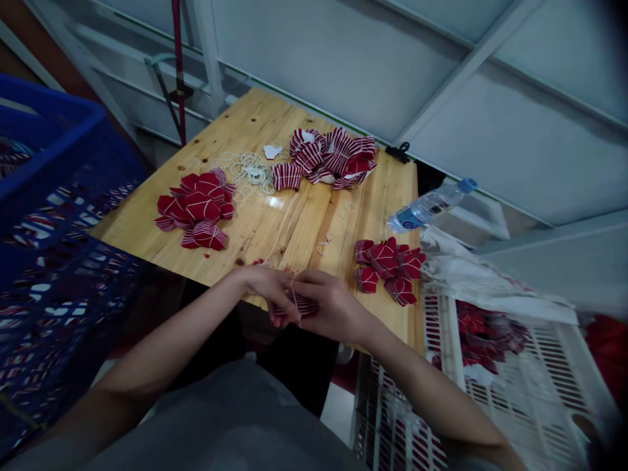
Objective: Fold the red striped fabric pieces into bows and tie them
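Observation:
Both my hands meet over the front edge of a pine wood table. My left hand and my right hand hold a small bundle of red-and-white striped fabric pieces, with a thin white rubber band stretched across it. Beyond them lie tied red fabric bundles in several piles. A heap of loose white rubber bands sits near a striped stack at the far side.
A blue plastic crate holding striped pieces stands on my left. A white slatted crate with red bundles stands on my right, partly under a white cloth. A water bottle lies beyond the table's right edge, where a black binder clip is fixed.

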Action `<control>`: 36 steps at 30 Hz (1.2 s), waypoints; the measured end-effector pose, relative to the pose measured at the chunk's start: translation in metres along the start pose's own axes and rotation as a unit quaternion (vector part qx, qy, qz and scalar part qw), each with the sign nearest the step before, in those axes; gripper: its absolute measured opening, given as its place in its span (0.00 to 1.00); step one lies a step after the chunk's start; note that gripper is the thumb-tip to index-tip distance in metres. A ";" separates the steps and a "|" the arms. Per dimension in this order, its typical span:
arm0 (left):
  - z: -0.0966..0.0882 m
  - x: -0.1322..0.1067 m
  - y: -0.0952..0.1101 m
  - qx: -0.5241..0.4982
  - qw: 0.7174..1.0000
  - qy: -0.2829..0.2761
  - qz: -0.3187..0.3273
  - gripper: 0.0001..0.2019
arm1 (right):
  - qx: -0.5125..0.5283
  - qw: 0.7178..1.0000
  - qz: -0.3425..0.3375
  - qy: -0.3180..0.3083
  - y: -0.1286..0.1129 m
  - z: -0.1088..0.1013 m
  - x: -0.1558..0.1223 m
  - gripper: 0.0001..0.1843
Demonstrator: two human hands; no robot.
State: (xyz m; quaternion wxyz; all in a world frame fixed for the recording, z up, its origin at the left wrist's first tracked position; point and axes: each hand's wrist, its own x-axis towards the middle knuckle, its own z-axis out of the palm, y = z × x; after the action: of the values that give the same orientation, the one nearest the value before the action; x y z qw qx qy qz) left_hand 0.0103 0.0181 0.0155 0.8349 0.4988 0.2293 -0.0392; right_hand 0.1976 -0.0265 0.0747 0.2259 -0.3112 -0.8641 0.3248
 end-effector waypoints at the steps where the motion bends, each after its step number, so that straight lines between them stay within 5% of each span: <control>1: -0.002 -0.003 0.000 -0.019 0.999 0.029 0.034 0.23 | 0.002 0.998 0.015 0.059 0.004 0.002 -0.001 0.17; 3: 0.000 -0.005 -0.003 -0.059 0.981 0.127 0.136 0.30 | 0.039 0.977 0.071 0.200 0.013 0.009 -0.003 0.16; 5: 0.012 0.002 -0.010 -0.039 0.931 0.267 0.247 0.34 | 0.111 0.933 0.136 0.315 0.020 0.020 -0.004 0.15; 7: 0.031 0.017 -0.016 0.007 0.867 0.394 0.306 0.33 | 0.177 0.889 0.175 0.385 0.021 0.036 -0.002 0.15; 10: 0.058 0.041 -0.019 -0.031 0.787 0.513 0.341 0.27 | 0.194 0.847 0.200 0.454 0.014 0.059 0.004 0.16; 13: 0.070 0.047 -0.015 -0.011 0.771 0.552 0.318 0.21 | 0.186 0.806 0.226 0.514 0.007 0.069 0.008 0.13; 16: 0.070 0.038 -0.011 0.120 0.800 0.515 0.285 0.14 | 0.166 0.767 0.229 0.576 0.005 0.061 0.006 0.12; 18: 0.066 0.028 -0.012 0.194 0.818 0.472 0.264 0.11 | 0.144 0.768 0.223 0.583 0.006 0.046 0.001 0.11; 21: 0.059 0.013 -0.016 0.237 0.843 0.423 0.232 0.11 | 0.214 0.848 0.254 0.414 0.010 0.011 -0.008 0.14; 23: 0.055 0.004 -0.020 0.237 0.855 0.405 0.222 0.11 | 0.296 0.901 0.276 0.155 0.015 -0.014 -0.014 0.18; 24: 0.053 -0.001 -0.022 0.234 0.861 0.394 0.221 0.12 | 0.326 0.904 0.278 0.009 0.017 -0.025 -0.016 0.19; 26: 0.054 -0.008 -0.026 0.226 0.871 0.377 0.221 0.14 | 0.406 0.847 0.260 -0.224 0.020 -0.037 -0.019 0.23; 28: 0.058 -0.012 -0.026 0.224 0.872 0.377 0.217 0.14 | 0.525 0.775 0.222 -0.274 0.017 -0.035 -0.020 0.23; 31: 0.069 -0.015 -0.021 0.238 0.845 0.425 0.223 0.11 | 0.631 0.752 0.189 -0.031 0.007 -0.014 -0.023 0.18; 33: 0.074 -0.016 -0.017 0.259 0.820 0.456 0.229 0.10 | 0.568 0.793 0.187 0.121 -0.001 0.002 -0.026 0.22; 36: 0.076 -0.018 -0.013 0.291 0.800 0.469 0.236 0.10 | 0.380 0.873 0.183 0.246 -0.006 0.021 -0.031 0.23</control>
State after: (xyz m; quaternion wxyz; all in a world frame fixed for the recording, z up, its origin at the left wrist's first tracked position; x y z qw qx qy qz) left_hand 0.0171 -0.0561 0.0427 0.4242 0.7147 0.4456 0.3329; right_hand 0.2048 -0.0605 0.0588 0.4684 -0.4237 -0.5178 0.5770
